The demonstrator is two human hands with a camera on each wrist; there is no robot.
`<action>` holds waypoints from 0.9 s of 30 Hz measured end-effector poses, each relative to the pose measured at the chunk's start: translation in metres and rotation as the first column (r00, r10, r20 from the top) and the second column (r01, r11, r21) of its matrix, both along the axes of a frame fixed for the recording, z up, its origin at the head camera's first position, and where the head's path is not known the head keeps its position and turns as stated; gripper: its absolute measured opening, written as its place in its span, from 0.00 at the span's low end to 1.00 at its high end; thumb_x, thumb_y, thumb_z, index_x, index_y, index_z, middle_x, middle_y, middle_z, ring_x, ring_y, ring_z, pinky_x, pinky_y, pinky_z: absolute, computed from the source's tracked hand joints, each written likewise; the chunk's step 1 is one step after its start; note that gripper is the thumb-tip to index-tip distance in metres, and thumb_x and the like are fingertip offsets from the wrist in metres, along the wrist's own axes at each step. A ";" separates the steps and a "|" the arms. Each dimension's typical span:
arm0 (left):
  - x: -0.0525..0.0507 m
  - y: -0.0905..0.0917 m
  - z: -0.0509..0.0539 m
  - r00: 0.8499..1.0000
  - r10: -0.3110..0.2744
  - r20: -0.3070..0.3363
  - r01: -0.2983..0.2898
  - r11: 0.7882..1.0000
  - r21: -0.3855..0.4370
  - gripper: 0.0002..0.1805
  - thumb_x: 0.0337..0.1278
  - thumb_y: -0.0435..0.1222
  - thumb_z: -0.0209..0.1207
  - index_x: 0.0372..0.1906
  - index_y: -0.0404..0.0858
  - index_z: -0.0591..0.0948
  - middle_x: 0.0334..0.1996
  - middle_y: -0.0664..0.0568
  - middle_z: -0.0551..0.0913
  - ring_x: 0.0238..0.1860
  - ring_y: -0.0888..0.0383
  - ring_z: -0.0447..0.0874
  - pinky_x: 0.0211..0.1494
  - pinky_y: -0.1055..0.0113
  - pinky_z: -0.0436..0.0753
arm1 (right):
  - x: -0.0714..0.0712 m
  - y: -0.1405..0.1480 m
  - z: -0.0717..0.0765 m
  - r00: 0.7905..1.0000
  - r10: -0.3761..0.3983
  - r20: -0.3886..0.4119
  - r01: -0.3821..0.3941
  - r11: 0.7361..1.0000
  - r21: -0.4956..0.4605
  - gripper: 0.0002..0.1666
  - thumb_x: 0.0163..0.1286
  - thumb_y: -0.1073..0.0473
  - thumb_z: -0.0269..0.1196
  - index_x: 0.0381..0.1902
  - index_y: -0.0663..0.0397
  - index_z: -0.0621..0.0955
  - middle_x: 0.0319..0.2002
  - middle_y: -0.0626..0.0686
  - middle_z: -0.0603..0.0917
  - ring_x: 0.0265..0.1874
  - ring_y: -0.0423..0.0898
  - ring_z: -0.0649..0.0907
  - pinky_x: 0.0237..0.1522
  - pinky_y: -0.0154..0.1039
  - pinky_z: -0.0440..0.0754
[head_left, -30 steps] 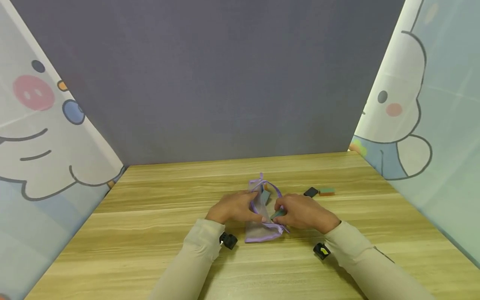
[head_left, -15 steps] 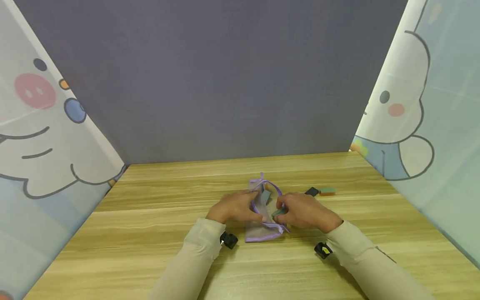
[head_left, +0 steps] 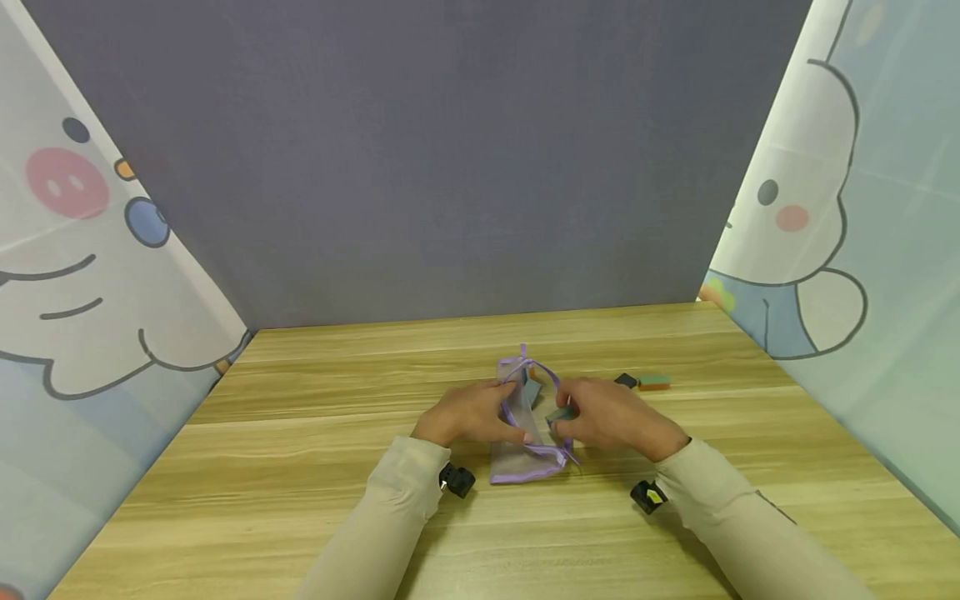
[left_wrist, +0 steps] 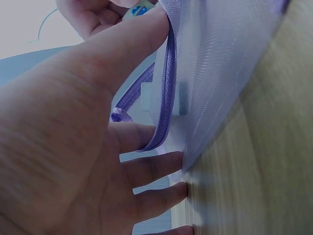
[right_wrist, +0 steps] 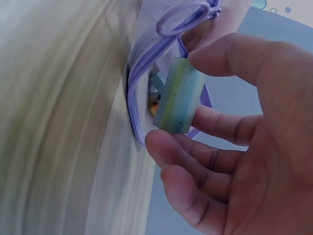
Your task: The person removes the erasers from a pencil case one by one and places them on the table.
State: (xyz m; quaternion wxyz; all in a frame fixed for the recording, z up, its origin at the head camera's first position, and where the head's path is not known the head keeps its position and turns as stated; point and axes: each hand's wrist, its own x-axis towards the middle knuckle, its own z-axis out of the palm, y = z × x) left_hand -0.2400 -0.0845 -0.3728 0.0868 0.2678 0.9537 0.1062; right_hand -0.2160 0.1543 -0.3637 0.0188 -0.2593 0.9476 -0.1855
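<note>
A mesh bag with a purple zip edge point(head_left: 527, 477) lies on the table, its mouth spread. My left hand point(head_left: 474, 414) holds that mouth apart, thumb on the near edge and fingers on the far one; in the left wrist view the thumb and index finger touch the zip point(left_wrist: 168, 93), the other fingers straight. Between thumb and fingers my right hand point(head_left: 611, 417) pinches a small green and blue block point(right_wrist: 179, 96) at the bag's mouth. Inside the bag lie a grey-blue piece point(head_left: 532, 392) and an orange one point(right_wrist: 154, 106).
To the right, beyond my right hand, a black piece point(head_left: 626, 381) and a green and orange block point(head_left: 655, 382) lie on the wooden table point(head_left: 315, 392). A grey panel point(head_left: 465, 167) stands behind the table, with cartoon-printed cloths at both sides.
My right hand has moved slightly up and to the right with the block in its fingers, showing more of it. The left hand and the bag have stayed nearly still.
</note>
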 end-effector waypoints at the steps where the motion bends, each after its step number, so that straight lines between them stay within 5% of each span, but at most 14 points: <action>1: 0.000 0.000 0.000 1.000 0.000 -0.001 0.000 1.000 0.000 0.56 0.48 0.70 0.63 0.79 0.46 0.61 0.72 0.51 0.68 0.69 0.53 0.70 0.62 0.51 0.75 | 0.000 0.000 0.000 1.000 -0.002 0.002 0.002 1.000 -0.004 0.14 0.63 0.49 0.67 0.42 0.49 0.81 0.30 0.41 0.79 0.23 0.39 0.76 0.27 0.40 0.76; 27: 0.001 0.000 0.000 1.000 -0.003 0.004 0.003 1.000 -0.001 0.57 0.49 0.71 0.61 0.79 0.47 0.60 0.74 0.51 0.66 0.69 0.52 0.69 0.63 0.49 0.74 | -0.002 0.008 0.004 0.998 -0.051 -0.033 0.048 0.994 -0.097 0.08 0.64 0.51 0.62 0.39 0.46 0.79 0.33 0.42 0.81 0.27 0.40 0.77 0.31 0.40 0.77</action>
